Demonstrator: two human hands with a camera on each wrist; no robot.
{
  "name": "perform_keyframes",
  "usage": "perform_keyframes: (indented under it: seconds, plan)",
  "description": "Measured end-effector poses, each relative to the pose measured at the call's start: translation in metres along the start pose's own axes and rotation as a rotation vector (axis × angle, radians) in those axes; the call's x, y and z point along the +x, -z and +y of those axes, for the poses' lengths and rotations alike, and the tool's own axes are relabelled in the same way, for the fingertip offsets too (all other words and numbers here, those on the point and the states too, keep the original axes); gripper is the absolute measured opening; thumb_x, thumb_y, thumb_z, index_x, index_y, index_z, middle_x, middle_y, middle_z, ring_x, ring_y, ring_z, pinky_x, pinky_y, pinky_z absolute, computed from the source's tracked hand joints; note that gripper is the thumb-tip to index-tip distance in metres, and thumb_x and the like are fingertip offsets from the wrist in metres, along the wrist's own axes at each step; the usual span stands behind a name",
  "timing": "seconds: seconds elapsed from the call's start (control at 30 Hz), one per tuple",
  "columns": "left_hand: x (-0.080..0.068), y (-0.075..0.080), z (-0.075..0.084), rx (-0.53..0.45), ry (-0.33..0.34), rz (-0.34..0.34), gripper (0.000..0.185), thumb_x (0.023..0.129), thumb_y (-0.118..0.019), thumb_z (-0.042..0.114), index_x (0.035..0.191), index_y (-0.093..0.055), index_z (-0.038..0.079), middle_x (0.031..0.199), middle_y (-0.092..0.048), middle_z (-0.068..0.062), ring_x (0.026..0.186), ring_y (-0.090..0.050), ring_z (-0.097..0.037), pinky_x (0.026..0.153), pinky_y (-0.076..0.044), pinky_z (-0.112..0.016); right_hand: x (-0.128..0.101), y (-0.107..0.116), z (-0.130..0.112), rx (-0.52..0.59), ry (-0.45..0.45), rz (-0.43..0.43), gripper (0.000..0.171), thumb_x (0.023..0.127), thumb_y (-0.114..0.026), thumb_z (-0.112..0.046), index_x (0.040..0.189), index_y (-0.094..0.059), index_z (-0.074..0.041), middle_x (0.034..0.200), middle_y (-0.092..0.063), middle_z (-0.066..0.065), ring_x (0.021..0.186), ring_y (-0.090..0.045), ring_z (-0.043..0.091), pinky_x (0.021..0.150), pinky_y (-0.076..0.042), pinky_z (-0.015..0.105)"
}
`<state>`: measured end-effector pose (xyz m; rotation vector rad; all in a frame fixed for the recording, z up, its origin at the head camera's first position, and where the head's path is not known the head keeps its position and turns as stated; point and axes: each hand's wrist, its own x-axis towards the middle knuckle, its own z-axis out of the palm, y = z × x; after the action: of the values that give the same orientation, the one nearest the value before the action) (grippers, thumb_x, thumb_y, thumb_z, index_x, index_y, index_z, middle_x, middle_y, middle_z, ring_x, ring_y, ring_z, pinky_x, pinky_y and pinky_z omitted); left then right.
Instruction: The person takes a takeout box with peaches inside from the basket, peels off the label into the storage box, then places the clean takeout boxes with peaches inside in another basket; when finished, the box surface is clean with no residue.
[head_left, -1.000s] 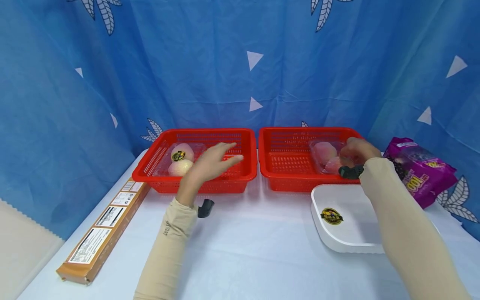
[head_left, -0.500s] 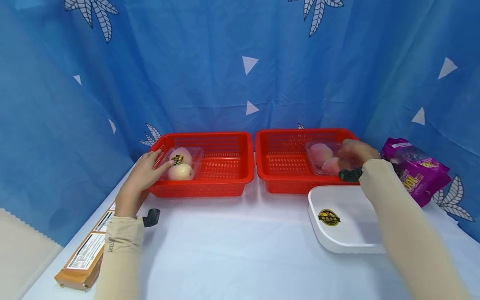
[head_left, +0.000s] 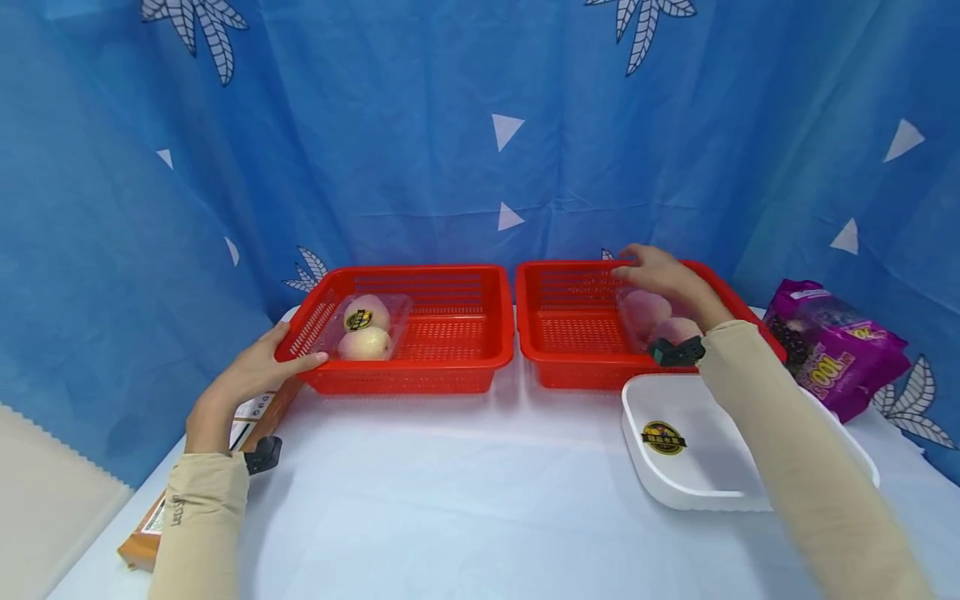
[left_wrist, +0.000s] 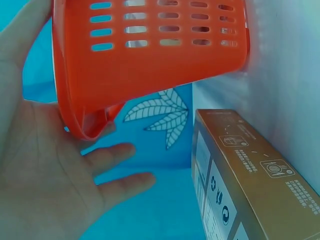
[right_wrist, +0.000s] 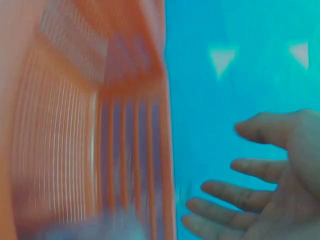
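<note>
Left hand (head_left: 251, 371) lay open-fingered against the near left corner of the left red basket (head_left: 457, 360); right hand (head_left: 660, 275), fingers spread, hovered over the right red basket (head_left: 570, 367) holding nothing

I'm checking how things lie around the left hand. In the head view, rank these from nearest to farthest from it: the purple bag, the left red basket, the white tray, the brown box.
1. Left red basket: left hand touches its left rim.
2. Brown box: beside the wrist, at the table's left edge.
3. White tray: front right.
4. Purple bag: far right.
</note>
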<state>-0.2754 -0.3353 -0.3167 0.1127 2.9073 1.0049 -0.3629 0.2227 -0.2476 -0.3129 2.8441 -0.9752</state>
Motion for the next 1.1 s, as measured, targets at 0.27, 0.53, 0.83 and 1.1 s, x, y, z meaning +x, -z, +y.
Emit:
perform_keyframes:
  seconds: [0.27,0.53,0.83,1.1]
  plan:
    - [0.001,0.000,0.000,-0.014,0.033,-0.013,0.114,0.080,-0.063,0.063,0.153,0.003,0.006,0.142,-0.028,-0.028,0.126,-0.031,-0.047,0.080,-0.055,-0.051,0.027,-0.051,-0.075,0.332,0.112,-0.081,0.056,0.099,-0.050,-0.020,0.147,-0.029,-0.001,0.143,-0.041,0.023,0.127,-0.045,0.040,0.103,-0.042,0.049]
    - [0.002,0.001,-0.001,-0.012,0.051,-0.014,0.115,0.081,-0.063,0.062,0.153,0.004,0.004,0.142,-0.028,-0.029,0.126,-0.032,-0.047,0.082,-0.054,-0.053,0.056,-0.098,-0.131,0.614,0.088,-0.248,0.059,0.100,-0.049,-0.024,0.150,-0.024,-0.003,0.146,-0.037,0.019,0.128,-0.045,0.037,0.106,-0.038,0.050]
    - [0.000,0.003,-0.002,0.008,0.053,-0.017,0.112,0.082,-0.062,0.062,0.153,0.003,0.004,0.142,-0.029,-0.029,0.125,-0.032,-0.047,0.081,-0.054,-0.052,0.080,-0.150,-0.157,0.834,-0.066,-0.416,0.059,0.100,-0.048,-0.029,0.152,-0.025,-0.015,0.154,-0.022,0.023,0.137,-0.031,0.046,0.110,-0.028,0.058]
    - [-0.001,0.003,0.002,0.001,0.057,-0.019,0.111,0.082,-0.063,0.060,0.153,0.002,0.004,0.142,-0.027,-0.030,0.126,-0.030,-0.048,0.081,-0.054,-0.053,0.087,-0.194,-0.170,0.978,-0.208,-0.435,0.072,0.096,-0.054,-0.034,0.154,-0.015,-0.012,0.152,-0.025,0.023,0.134,-0.033,0.049,0.106,-0.035,0.056]
